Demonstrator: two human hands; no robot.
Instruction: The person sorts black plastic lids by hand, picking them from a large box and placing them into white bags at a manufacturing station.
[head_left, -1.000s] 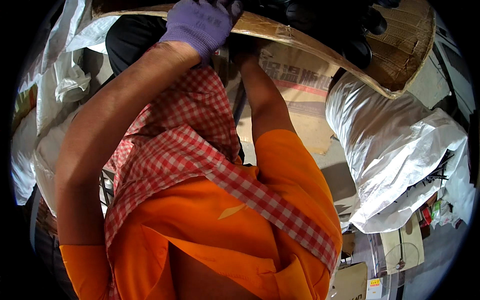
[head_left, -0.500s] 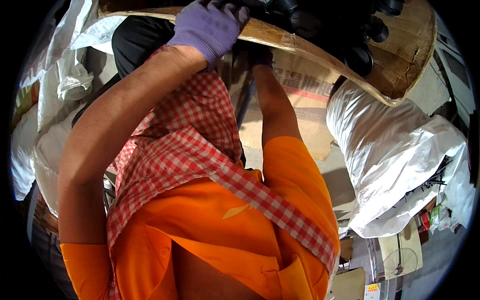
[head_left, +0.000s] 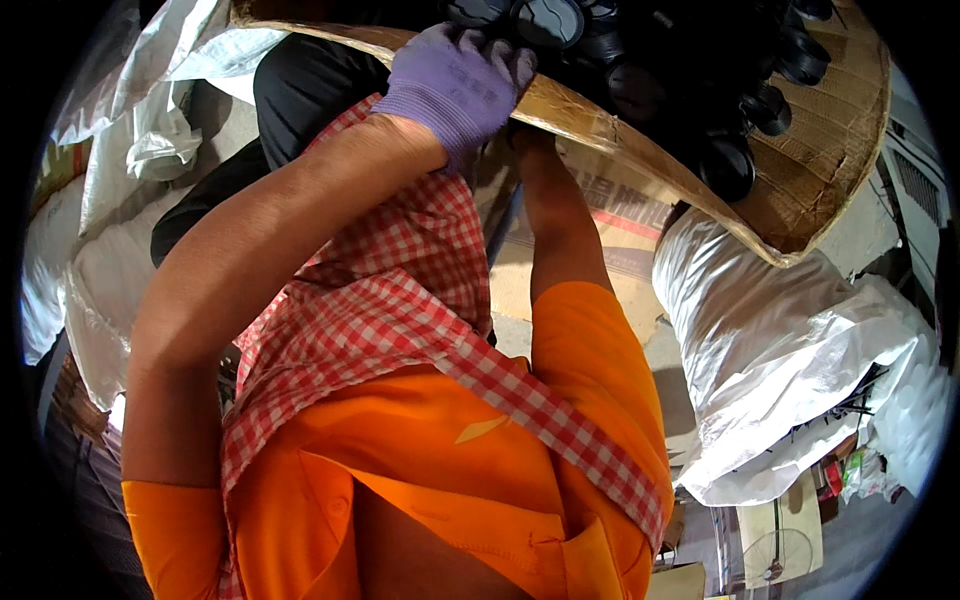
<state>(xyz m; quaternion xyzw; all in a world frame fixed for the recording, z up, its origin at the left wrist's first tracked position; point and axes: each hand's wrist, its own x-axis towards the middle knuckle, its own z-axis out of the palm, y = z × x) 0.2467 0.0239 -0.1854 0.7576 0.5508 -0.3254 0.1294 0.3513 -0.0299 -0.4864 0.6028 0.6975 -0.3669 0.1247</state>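
Note:
My left hand, in a purple knitted glove, has its fingers curled over the near rim of a large, shallow cardboard tray. Black round-ended plastic pieces lie heaped inside the tray; their exact kind is hard to make out in the dark. Below that same rim, my right forearm reaches away under the tray. The tray and shadow hide nearly all of my right hand, so its fingers do not show.
A printed cardboard box stands under the tray. To the right, a white sack shows thin black pieces at its mouth. White plastic sheeting hangs at the left. A fan is at the lower right.
The tray, with my left hand still on its rim, has shifted right and a little nearer in view. More of the black pieces show. My right hand stays beneath the rim.

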